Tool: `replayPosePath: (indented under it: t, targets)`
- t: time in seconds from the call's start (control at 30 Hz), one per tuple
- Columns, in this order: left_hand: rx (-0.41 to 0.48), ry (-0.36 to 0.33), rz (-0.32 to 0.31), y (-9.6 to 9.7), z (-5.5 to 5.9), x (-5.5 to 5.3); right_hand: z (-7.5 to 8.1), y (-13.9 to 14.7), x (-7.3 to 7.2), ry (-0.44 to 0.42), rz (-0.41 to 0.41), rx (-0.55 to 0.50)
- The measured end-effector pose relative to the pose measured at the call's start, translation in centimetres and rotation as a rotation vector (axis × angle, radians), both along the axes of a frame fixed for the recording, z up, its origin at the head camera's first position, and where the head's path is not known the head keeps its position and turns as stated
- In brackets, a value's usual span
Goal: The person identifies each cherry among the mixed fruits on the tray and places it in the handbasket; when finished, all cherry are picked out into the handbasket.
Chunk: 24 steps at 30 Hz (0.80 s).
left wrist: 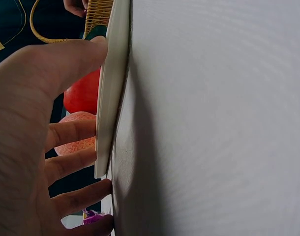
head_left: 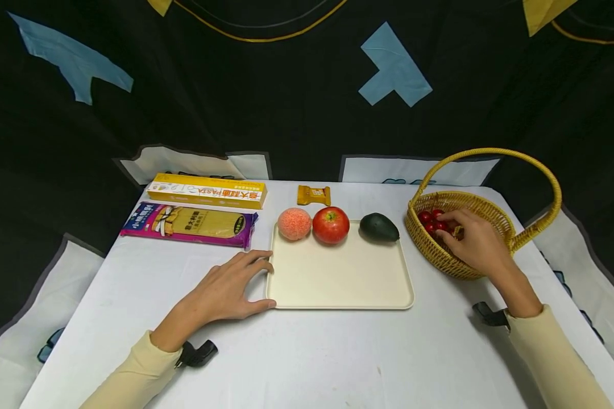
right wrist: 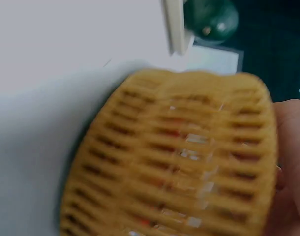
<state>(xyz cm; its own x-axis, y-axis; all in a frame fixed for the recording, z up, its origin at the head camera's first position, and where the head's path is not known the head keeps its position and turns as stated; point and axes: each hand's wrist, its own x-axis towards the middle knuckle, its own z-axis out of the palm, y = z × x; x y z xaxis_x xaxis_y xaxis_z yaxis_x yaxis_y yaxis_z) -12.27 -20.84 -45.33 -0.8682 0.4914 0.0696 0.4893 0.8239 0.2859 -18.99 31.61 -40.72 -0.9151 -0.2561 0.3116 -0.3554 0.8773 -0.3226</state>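
Note:
At the cream tray (head_left: 337, 284), my left hand (head_left: 222, 289) touches the left edge with spread fingers, thumb at the near corner. A pink round fruit (head_left: 294, 224), a red apple (head_left: 331, 225) and a dark green avocado (head_left: 379, 228) line the tray's far side. To the right, my right hand (head_left: 473, 238) reaches into a wicker basket (head_left: 452, 267), thumb and index finger beside small red cherry-like fruits (head_left: 425, 217). Whether the fingers pinch one is hidden. The right wrist view shows the basket's woven wall (right wrist: 179, 157) close up, with part of the hand behind it.
A yellow pasta box (head_left: 207, 191) and a purple pasta packet (head_left: 189, 224) lie at the back left. Behind the tray is a small orange-yellow wrapped snack (head_left: 314, 195). The basket's tall handle (head_left: 491, 151) arches above the right hand. A dark curtain hangs beyond the white table.

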Motion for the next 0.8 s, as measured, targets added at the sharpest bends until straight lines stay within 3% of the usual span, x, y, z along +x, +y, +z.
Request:
replayPosePath:
  t: [0.27,0.8]
  targets:
    - [-0.002,-0.005,-0.003,0.0,0.1,-0.1,-0.7,2.2,-0.8,-0.076,-0.049,0.02]
    - [0.004,-0.011,-0.008,0.0,0.1,-0.1,-1.4,4.0,-1.6,-0.193,-0.063,0.036]
